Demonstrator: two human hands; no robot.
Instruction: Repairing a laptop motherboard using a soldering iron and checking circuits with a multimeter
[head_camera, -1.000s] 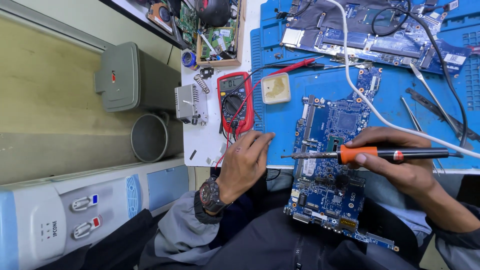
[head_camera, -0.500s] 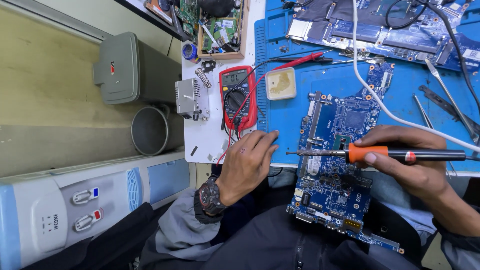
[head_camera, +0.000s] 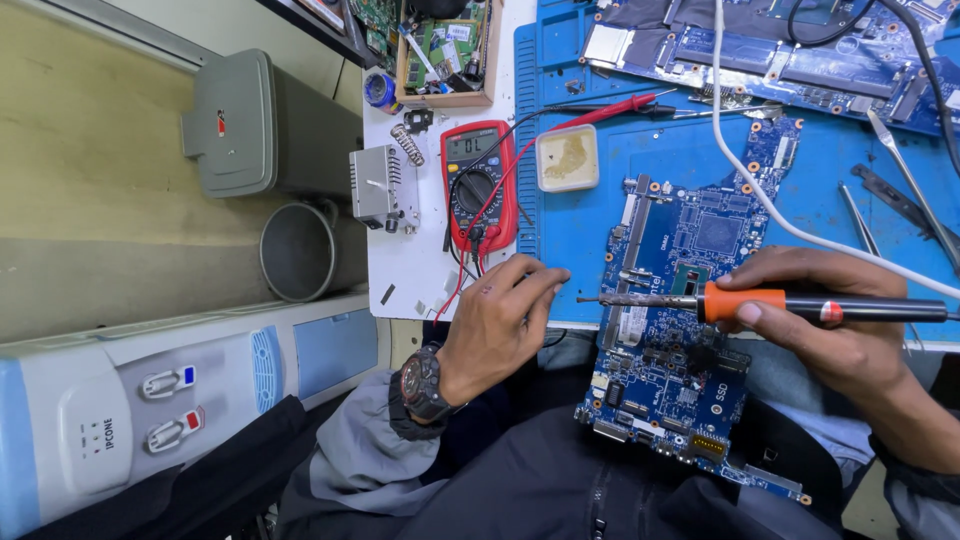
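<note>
A blue laptop circuit board (head_camera: 690, 300) lies half on the blue work mat (head_camera: 580, 210), hanging over the table's near edge above my lap. My right hand (head_camera: 830, 320) grips a soldering iron (head_camera: 780, 305) with an orange collar and black handle; its metal tip points left over the board's left edge. My left hand (head_camera: 500, 320), with a wristwatch, rests at the table edge just left of the tip, fingers pinched together; whether anything thin is between them I cannot tell. A white cable (head_camera: 760, 190) runs across the board.
A red multimeter (head_camera: 478, 185) with red and black probe leads sits left of the mat, beside a small tub of flux (head_camera: 567, 157) and a grey metal box (head_camera: 375, 185). Another circuit board (head_camera: 780, 50) lies at the far side. Tweezers (head_camera: 900, 180) lie right. A water dispenser (head_camera: 150, 410) and bins stand left.
The view has shifted slightly. My left hand's fingers moved a little right toward the iron's tip; the soldering iron stays level over the board.
</note>
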